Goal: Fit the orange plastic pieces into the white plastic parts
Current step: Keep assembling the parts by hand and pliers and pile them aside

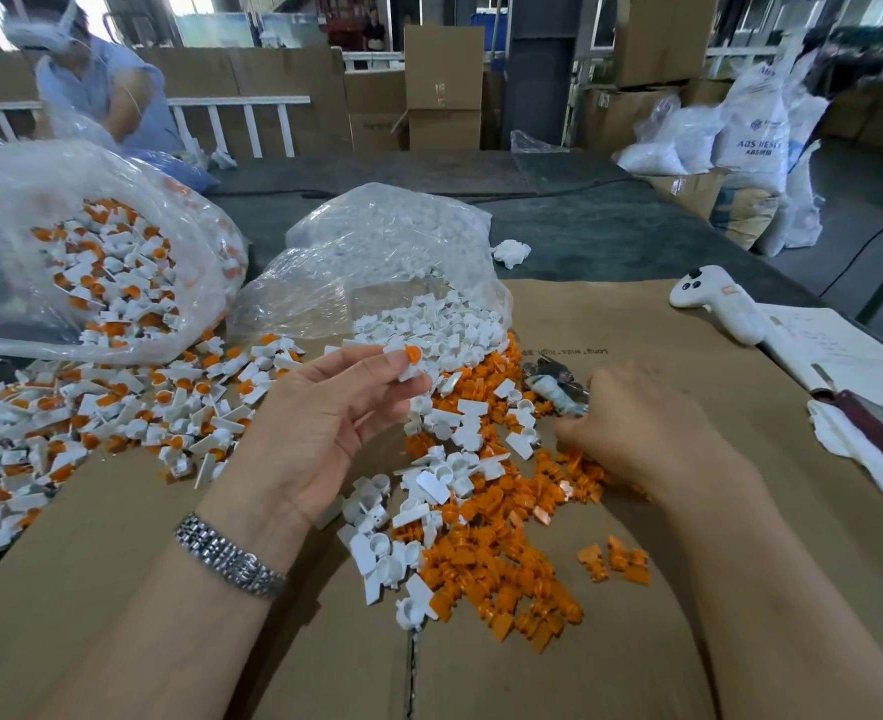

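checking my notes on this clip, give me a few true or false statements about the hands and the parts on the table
1. The left hand pinches a white part with an orange piece in it. True.
2. The right hand is raised clear of the table. False: it is down at the edge of the loose orange pieces.
3. A wristwatch is on the left wrist. True.
4. The white controller lies inside a plastic bag. False: it lies on the cardboard, right of the bags.
5. The bag at far left holds only white parts. False: its parts show orange and white.
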A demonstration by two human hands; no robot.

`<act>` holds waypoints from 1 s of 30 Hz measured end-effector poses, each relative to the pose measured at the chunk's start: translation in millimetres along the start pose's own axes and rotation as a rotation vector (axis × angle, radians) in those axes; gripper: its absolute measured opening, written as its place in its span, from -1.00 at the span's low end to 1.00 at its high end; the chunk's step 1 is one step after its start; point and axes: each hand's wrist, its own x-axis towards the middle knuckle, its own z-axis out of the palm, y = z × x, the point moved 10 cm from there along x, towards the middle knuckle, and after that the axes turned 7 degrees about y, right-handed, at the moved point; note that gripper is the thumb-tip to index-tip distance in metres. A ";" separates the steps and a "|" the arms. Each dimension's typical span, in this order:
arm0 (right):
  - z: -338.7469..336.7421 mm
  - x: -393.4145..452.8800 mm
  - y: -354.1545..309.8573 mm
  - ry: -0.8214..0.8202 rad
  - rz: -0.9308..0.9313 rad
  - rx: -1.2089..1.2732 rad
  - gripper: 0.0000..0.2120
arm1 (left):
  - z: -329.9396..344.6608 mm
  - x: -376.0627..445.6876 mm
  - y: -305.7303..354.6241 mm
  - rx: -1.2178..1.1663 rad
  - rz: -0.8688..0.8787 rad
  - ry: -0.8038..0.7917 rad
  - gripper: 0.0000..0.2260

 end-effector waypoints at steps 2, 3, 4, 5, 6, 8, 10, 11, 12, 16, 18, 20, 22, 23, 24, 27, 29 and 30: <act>3.0 -1.2 -0.5 -0.030 0.004 0.007 -0.59 | 1.6 -1.0 1.7 0.023 0.011 -0.002 -0.80; 3.6 -0.8 -0.2 -0.028 -0.002 -0.006 -0.58 | 2.4 -1.4 2.4 0.036 0.018 -0.002 -0.80; 3.7 0.1 -0.1 -0.022 -0.011 -0.022 -0.58 | 3.0 -1.7 2.9 0.047 0.023 -0.004 -0.80; 3.6 0.8 0.1 -0.017 -0.015 -0.024 -0.60 | 3.1 -2.3 3.2 0.056 0.027 -0.005 -0.80; 2.7 1.5 0.6 -0.014 -0.011 -0.002 -0.63 | 2.8 -2.6 3.3 0.066 0.030 0.000 -0.80; -2.3 3.7 3.2 0.017 0.005 0.088 -0.73 | 0.0 -2.5 2.6 0.075 0.032 0.023 -0.79; -15.2 4.7 5.1 0.092 0.016 0.216 -0.83 | -1.7 -2.0 1.0 0.063 0.021 0.037 -0.81; -22.9 4.2 4.1 0.123 0.009 0.295 -0.85 | -1.2 -1.9 0.5 0.057 0.016 0.035 -0.82; -29.9 2.9 1.0 0.134 -0.010 0.377 -0.86 | -0.5 -2.0 0.7 0.055 0.016 0.030 -0.82; -33.4 -14.6 -28.4 -0.118 -0.108 0.698 -0.83 | 1.6 -1.9 4.6 0.064 0.046 0.020 -0.79; -32.6 -25.6 -45.4 -0.223 -0.185 0.710 -0.76 | 2.8 -1.8 5.4 0.044 0.047 0.010 -0.81; -33.3 -33.6 -58.8 -0.259 -0.259 0.644 -0.70 | 3.9 -1.6 5.5 0.031 0.048 -0.002 -0.83; -32.6 -38.0 -69.0 -0.276 -0.312 0.574 -0.65 | 4.9 -1.8 4.8 0.026 0.044 -0.013 -0.85; -32.7 -40.0 -73.3 -0.279 -0.333 0.550 -0.64 | 5.0 -2.1 4.5 0.026 0.043 -0.014 -0.86; -33.1 -41.8 -77.2 -0.280 -0.351 0.535 -0.63 | 4.9 -2.5 4.3 0.026 0.044 -0.011 -0.87; -33.1 -44.8 -85.6 -0.284 -0.375 0.527 -0.66 | 3.4 -3.0 4.9 0.022 0.054 0.009 -0.90; -32.5 -45.3 -89.6 -0.279 -0.386 0.531 -0.65 | 2.1 -3.0 6.2 0.026 0.069 0.026 -0.88; -32.5 -45.7 -91.5 -0.272 -0.392 0.531 -0.66 | 1.4 -2.9 6.9 0.033 0.077 0.036 -0.86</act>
